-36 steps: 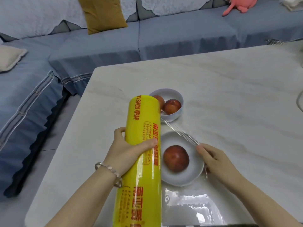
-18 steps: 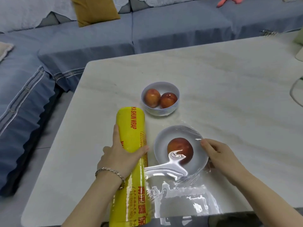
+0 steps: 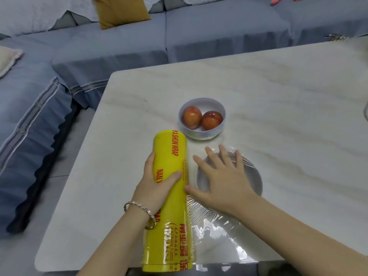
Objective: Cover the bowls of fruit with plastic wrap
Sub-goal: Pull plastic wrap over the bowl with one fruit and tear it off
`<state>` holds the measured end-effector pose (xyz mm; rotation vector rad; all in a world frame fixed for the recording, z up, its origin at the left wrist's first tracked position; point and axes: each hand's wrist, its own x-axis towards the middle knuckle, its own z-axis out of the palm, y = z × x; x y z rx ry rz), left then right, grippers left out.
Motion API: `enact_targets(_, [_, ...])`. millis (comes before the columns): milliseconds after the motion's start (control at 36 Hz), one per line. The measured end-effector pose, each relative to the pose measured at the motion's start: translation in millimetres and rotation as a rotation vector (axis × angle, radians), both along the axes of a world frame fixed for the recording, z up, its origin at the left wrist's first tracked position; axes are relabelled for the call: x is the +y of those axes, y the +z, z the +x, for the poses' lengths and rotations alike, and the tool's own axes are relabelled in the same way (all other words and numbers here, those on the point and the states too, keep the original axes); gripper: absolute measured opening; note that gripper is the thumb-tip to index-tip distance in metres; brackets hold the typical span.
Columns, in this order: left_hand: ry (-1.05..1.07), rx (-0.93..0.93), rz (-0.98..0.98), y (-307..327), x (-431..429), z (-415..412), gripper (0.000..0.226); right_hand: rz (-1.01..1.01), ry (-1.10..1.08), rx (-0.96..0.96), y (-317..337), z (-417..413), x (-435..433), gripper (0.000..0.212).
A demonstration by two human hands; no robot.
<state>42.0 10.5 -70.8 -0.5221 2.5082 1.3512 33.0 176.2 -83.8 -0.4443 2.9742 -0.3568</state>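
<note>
A big yellow roll of plastic wrap [image 3: 169,196] lies lengthwise on the marble table [image 3: 278,108], and my left hand [image 3: 157,186] grips it around the middle. Clear film [image 3: 215,230] stretches from the roll to the right over the near white bowl [image 3: 253,176]. My right hand [image 3: 223,176] lies flat with spread fingers on the film over that bowl, hiding the fruit inside. Beyond it stands a second white bowl [image 3: 202,134], uncovered, with two red-orange fruits [image 3: 202,119] in it.
The table's left edge and near edge are close to the roll. A blue sofa [image 3: 139,46] with a mustard cushion [image 3: 119,10] wraps around the far and left sides. A pink toy [image 3: 286,0] lies on the sofa at top right.
The roll came down onto the table. My right hand let go of the film's edge and moved left onto the top of the near bowl, flattening over it.
</note>
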Motion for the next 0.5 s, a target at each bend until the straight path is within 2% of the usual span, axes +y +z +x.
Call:
enact_targets(56, [0.015,0.022,0.035,1,-3,0,0.084,0.077,-0.006,-0.010,-6,2,-1,0.080])
enact_targets(167, [0.027,0.042,0.047,2,-7,-2,0.089,0.082,-0.020,0.014,-8,1,3,0.072])
enact_targets(250, [0.013,0.010,-0.129,4,-14,-1,0.102,0.084,-0.039,0.059,-9,2,5,0.068])
enact_targets(333, [-0.028,-0.060,-0.351,10,-15,1,0.100,0.075,-0.052,0.083,-11,2,6,0.067])
enact_targets(500, [-0.095,-0.200,-0.571,7,-14,-1,0.107,0.068,-0.039,0.088,-10,2,4,0.067])
